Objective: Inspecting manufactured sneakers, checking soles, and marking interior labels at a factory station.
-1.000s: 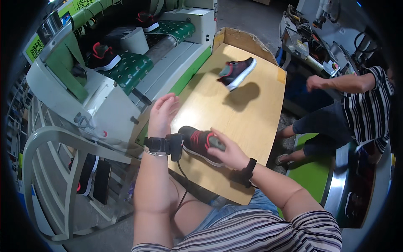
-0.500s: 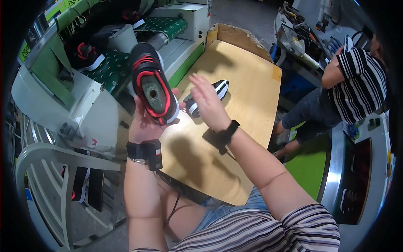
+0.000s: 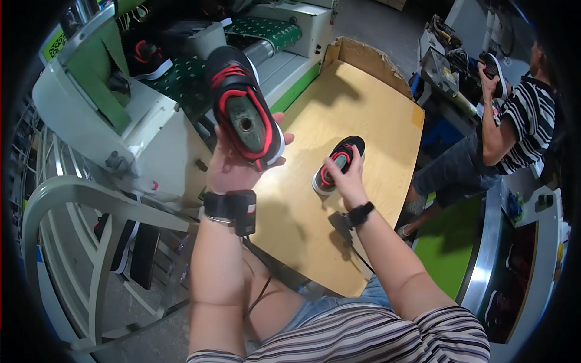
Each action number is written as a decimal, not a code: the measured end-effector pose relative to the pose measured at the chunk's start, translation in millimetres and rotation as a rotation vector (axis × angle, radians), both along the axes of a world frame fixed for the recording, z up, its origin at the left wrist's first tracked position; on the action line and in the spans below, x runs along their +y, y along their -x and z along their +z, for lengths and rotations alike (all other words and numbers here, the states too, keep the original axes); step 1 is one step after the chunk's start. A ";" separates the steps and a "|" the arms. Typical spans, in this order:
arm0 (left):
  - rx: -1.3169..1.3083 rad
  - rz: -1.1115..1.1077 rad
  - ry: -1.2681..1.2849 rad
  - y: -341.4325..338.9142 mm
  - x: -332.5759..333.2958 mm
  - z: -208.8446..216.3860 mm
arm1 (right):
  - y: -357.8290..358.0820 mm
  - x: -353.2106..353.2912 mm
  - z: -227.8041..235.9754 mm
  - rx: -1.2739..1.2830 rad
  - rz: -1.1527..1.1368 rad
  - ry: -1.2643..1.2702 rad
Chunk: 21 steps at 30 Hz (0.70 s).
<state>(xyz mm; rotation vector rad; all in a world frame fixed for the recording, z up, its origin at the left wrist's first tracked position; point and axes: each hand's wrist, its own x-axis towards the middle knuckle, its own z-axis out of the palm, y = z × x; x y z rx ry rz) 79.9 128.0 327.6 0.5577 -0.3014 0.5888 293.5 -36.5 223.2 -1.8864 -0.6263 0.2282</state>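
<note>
My left hand (image 3: 235, 172) holds up a black sneaker (image 3: 229, 78) with red laces, red collar lining and a white sole, its toe pointing away from me. Inside it sits a greenish shoe last (image 3: 251, 134) with a round hole in its top. My right hand (image 3: 350, 183) is closed on a matching sneaker (image 3: 350, 145), thumb on one side of the collar and fingers on the other. That second shoe rests sole down on the wooden table, toe toward the far right, and also has a last inside. Its far-side sole is hidden.
The light wooden table (image 3: 296, 242) has a cardboard edge (image 3: 375, 63) at its far end. On the left, a machine with a green dotted belt (image 3: 181, 91) carries more sneakers. A pale metal rack (image 3: 100, 199) stands nearer. At right, a co-worker (image 3: 514, 121) holds a shoe.
The sneaker on the table has gone from lying on its side to sole down. My right hand has come down onto it. The left-hand sneaker stays raised; the whole view has shifted slightly.
</note>
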 end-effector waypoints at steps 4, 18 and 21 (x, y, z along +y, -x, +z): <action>-0.107 -0.115 0.090 -6.1 -1.2 -8.0 | 15.5 16.9 26.3 0.293 0.323 -0.054; 0.075 0.100 -0.075 3.8 -1.3 -5.6 | 90.0 -44.5 46.5 0.249 1.112 0.154; 0.092 0.118 -0.092 4.9 -4.4 -3.1 | 100.3 -48.0 45.4 0.218 0.947 0.140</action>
